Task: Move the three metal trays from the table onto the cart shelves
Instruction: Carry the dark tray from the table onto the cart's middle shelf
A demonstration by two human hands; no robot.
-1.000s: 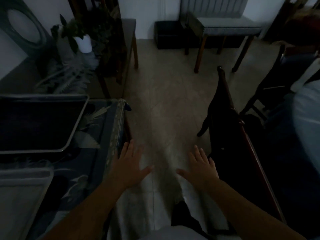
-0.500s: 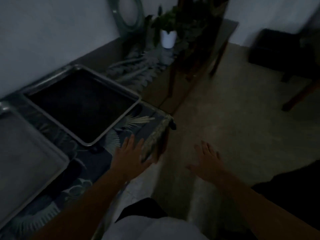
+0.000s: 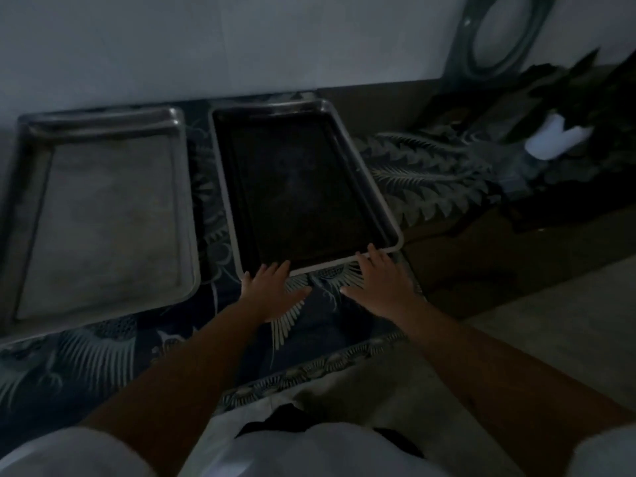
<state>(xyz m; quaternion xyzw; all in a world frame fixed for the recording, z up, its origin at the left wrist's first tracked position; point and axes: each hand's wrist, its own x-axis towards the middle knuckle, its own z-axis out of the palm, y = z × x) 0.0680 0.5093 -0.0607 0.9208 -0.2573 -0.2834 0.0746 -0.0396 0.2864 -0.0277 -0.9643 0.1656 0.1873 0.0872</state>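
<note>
Since a moment ago both of my hands have come off the floor side and over the table (image 3: pixel 113 342), and the two trays now lie square in front of me instead of off at an angle. That table carries a dark cloth (image 3: pixel 327 318) printed with pale feathers, and it runs along the pale wall (image 3: pixel 241 39). On the cloth, to my left, lies the grey tray (image 3: pixel 103 215), flat, its near edge towards me. Just beside it on the right (a narrow strip of cloth shows between them) lies the dark tray (image 3: pixel 296 191), also flat, with a bright metal rim. Further right stand a round-framed object (image 3: pixel 499 32) leaning on the wall and a white pot (image 3: pixel 554 139), blurred. My left hand (image 3: pixel 272 290) is spread wide, palm down, fingertips at the near rim of the dark tray. My right hand (image 3: pixel 378 280) is spread just as wide, fingertips touching the same rim near its right corner. Neither hand grips anything.
</note>
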